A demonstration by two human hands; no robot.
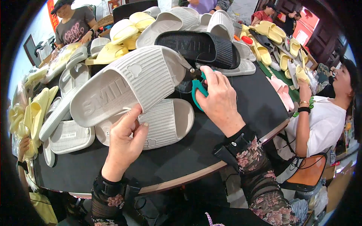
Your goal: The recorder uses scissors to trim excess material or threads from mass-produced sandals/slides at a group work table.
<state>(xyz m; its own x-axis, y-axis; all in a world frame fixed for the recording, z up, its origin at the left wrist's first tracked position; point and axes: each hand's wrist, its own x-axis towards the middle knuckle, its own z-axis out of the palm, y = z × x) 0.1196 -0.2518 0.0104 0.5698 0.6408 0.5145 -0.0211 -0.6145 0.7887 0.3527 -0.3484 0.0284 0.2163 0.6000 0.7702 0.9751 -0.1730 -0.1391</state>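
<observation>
Head view: 1 pale grey slide sandal (128, 84) is held up over the near middle of the desk (181, 158), its strap toward the scissors.
Left hand: the left hand (126, 141) is closed on the near edge of the grey sandal, thumb and fingers pinching the sole.
Right hand: the right hand (218, 100) is closed around teal-handled scissors (197, 88), whose small blades sit at the far right edge of the strap.
Work done, as I judge it: 1 matching grey sandal (166, 122) lies flat on the desk just under the held one, and I cannot tell whether it has been trimmed.
Work left, as I judge it: a black sandal (200, 47) lies just beyond the scissors, with many grey sandals (68, 109) and yellow sandals (37, 113) piled to the left and far side, so much of the pile seems to remain.
Raised marks: the grey sole carries raised letters, and the strap has a small raised bear-head shape.
Packages: clear plastic bags (62, 56) lie at the far left of the desk, near a seated person in a dark shirt.
Signs: a red vertical banner (52, 15) hangs at the far left wall; a red panel (307, 30) shows at the far right.
Others: a person in a white top (324, 116) sits at the right, beside pink sandals (281, 90).
</observation>
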